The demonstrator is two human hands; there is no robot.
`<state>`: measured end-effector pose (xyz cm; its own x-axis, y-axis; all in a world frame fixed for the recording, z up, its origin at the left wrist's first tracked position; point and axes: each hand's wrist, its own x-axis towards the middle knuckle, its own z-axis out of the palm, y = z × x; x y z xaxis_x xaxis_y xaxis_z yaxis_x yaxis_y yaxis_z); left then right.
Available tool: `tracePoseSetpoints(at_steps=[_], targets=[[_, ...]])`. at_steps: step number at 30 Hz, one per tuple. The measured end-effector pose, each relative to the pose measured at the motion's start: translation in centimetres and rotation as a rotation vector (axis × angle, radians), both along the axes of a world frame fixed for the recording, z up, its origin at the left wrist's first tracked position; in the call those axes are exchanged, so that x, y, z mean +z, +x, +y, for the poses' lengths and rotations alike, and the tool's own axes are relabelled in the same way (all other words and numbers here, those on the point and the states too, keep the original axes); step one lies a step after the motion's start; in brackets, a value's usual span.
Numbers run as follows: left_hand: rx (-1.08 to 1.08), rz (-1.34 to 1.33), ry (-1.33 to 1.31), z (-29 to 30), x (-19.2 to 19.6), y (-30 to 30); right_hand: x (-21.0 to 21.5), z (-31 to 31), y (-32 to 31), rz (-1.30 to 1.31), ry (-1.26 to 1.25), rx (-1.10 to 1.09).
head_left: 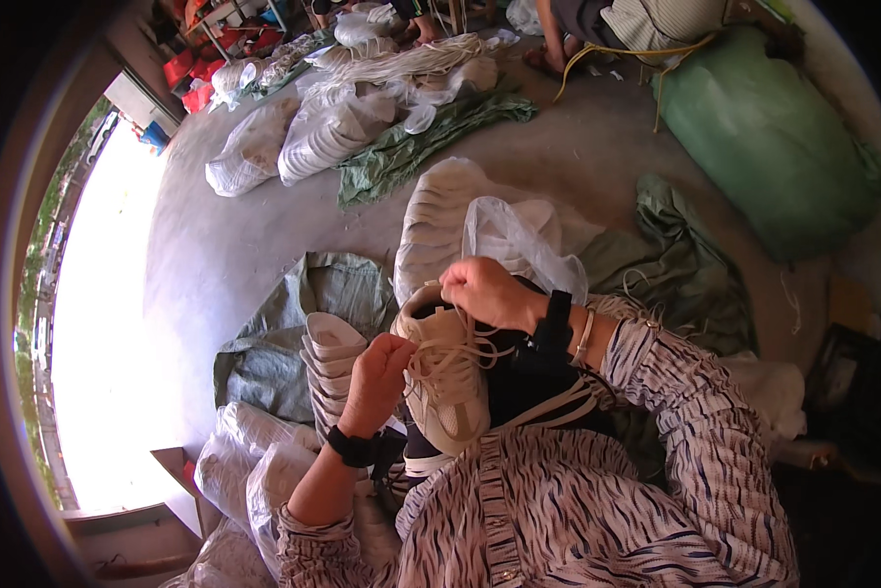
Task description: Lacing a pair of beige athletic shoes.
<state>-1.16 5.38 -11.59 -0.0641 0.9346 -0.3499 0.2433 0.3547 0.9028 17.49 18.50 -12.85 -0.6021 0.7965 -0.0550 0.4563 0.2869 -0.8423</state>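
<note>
A beige sneaker (450, 416) rests on my lap, its toe toward me and its collar facing away. Pale shoelaces (447, 358) cross its tongue, and loose loops hang over its right side. My left hand (375, 384) is closed in a pinch at the lace edge on the shoe's left. Above the collar, my right hand (494, 294) pinches a lace end, with its fingers curled. Just left of the shoe stands a stack of nested pale shoe uppers (330, 363). Several spare laces (558, 400) lie across my lap to the right.
Beyond my lap lies a long row of nested uppers (440, 220) beside a clear plastic bag (519, 235). Green sacking (690, 265) spreads at right, below a bulging green sack (764, 137). Bagged bundles (337, 132) lie farther off. Another person (646, 24) sits at top right.
</note>
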Motion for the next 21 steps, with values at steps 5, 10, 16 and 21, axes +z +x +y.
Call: tracePoseSetpoints(at_steps=[5, 10, 16, 21], targets=[[-0.053, 0.048, 0.149, 0.2, 0.3, -0.3, 1.9, 8.1, 3.1, 0.574, -0.232, -0.549], [-0.062, -0.017, 0.166, 0.3, -1.2, -0.6, -1.2, 4.8, 4.3, -0.089, 0.572, -0.321], [0.023, -0.085, 0.084, 0.2, -1.4, -0.7, 1.6, -2.2, -0.5, 0.067, 0.102, 0.244], [0.013, 0.124, 0.100, 0.2, -0.5, -0.2, 0.1, -2.4, -1.6, 0.155, -0.085, 0.268]])
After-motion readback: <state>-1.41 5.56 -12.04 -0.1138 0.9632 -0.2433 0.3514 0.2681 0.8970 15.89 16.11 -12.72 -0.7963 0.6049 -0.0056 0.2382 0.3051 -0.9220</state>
